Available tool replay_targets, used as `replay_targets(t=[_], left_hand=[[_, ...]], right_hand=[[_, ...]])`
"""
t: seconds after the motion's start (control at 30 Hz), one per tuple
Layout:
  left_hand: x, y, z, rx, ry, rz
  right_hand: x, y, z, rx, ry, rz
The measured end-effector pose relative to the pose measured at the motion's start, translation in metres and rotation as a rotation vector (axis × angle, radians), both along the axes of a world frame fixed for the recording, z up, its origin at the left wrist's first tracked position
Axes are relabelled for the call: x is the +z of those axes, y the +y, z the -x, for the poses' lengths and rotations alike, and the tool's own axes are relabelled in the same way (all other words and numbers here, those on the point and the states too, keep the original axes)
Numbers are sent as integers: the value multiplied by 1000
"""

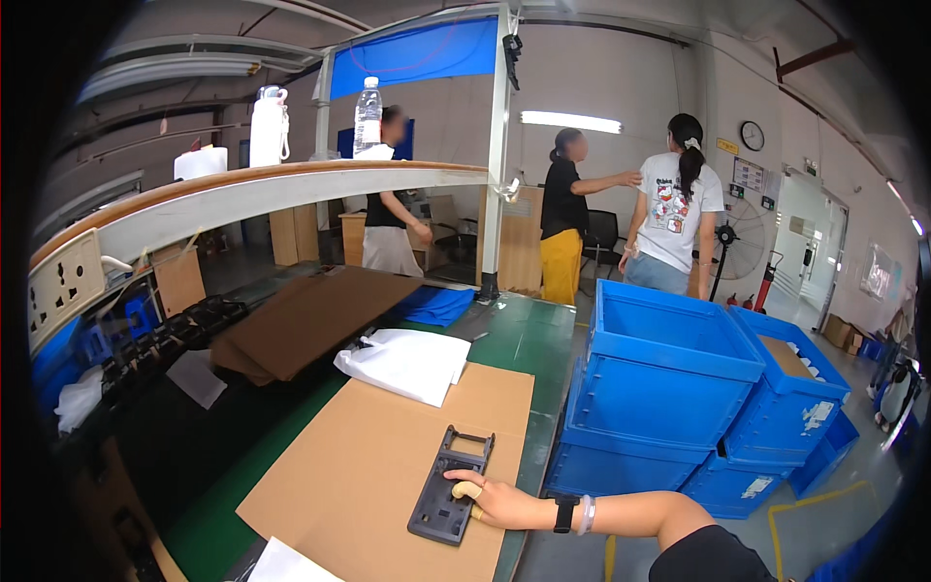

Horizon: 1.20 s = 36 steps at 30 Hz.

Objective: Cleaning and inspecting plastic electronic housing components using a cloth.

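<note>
From the head view I see the right hand [499,504] on a black plastic part [433,516], fingers bent over it; I can't tell whether they pinch it or merely rest. The part lies on a cardboard sheet [349,470] atop the green surface [533,335], near stacked blue crates [650,393].

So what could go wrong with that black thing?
The black plastic part lies near the table's edge, so a careless push by the right hand might knock it off. The cardboard sheet beneath could slide too, if it's loose. The bottle might topple if someone bumps its shelf.
</note>
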<state>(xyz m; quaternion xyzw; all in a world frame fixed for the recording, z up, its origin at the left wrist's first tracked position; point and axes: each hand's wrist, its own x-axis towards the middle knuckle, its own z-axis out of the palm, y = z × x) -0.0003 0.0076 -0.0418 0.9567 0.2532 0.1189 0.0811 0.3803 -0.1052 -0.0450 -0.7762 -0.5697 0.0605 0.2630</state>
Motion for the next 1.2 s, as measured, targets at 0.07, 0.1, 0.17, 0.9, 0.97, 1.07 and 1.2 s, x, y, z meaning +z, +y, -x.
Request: replay_targets(t=[0.07,0.1,0.17,0.9,0.97,1.07,1.2], left_hand=[[4,0,0,16,24,28],[7,0,0,9,26,30],[12,0,0,13,127,88],[20,-7,-2,25,102,-99],[25,-8,-4,25,96,-72],[31,-8,-5,26,103,-69],[29,-8,-4,21,75,-77]], right_hand=[[1,-7,3,-23,26,34],[2,-10,5,-30,28,37],[5,-15,7,-1,28,23],[107,-23,31,408,375,-758],[106,-20,31,417,380,-751],[106,-18,32,409,383,-753],[109,-23,30,406,199,-712]])
